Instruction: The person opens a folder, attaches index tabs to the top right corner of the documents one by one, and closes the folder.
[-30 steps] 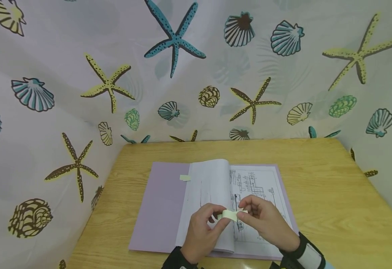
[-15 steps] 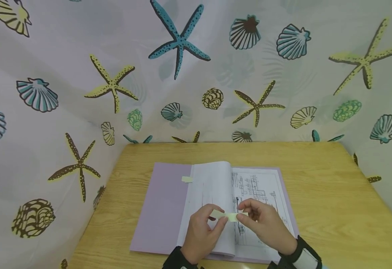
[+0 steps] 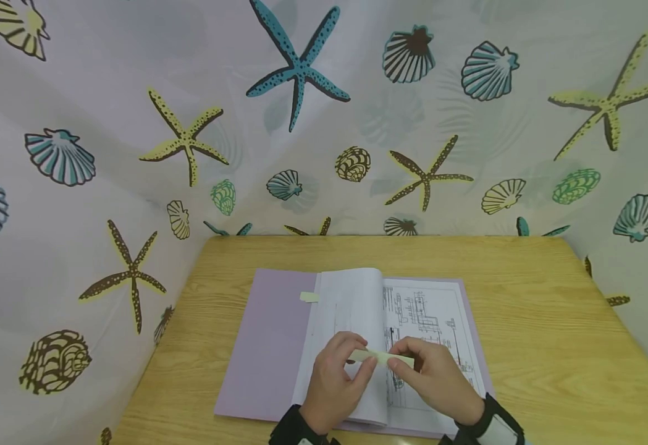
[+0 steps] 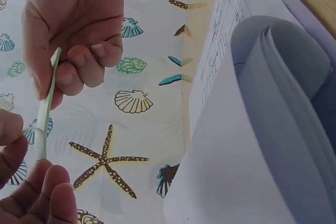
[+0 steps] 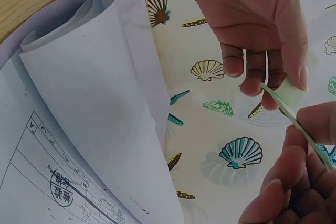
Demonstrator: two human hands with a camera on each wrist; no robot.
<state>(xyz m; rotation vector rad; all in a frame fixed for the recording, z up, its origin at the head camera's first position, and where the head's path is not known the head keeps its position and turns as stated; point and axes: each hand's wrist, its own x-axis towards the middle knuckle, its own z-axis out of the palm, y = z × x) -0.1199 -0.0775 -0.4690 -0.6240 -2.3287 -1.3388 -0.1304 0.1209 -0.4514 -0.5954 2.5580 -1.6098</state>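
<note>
A narrow pale yellow-green sticky-note strip (image 3: 381, 356) is held in the air above the open folder. My left hand (image 3: 335, 384) pinches its left end between thumb and fingers. At the other end, my right hand (image 3: 440, 378) pinches the strip with thumb and index finger. The strip looks nearly straight in the head view. Seen almost edge-on in the left wrist view, the strip (image 4: 47, 111) runs between both hands. In the right wrist view, a wider pale face of the strip (image 5: 290, 94) shows by the right thumb. Fingers hide parts of both ends.
Below the hands lies a lavender folder (image 3: 268, 346) on the wooden table (image 3: 551, 346). Its turned white pages (image 3: 348, 296) curl up at the spine, and a printed drawing sheet (image 3: 424, 309) lies on the right. A pale tab (image 3: 309, 297) sticks out from the left page edge.
The strip was bowed into a curl between the hands and is now straightened out. My right fingers have shifted their pinch slightly, and the head view has moved a little.
</note>
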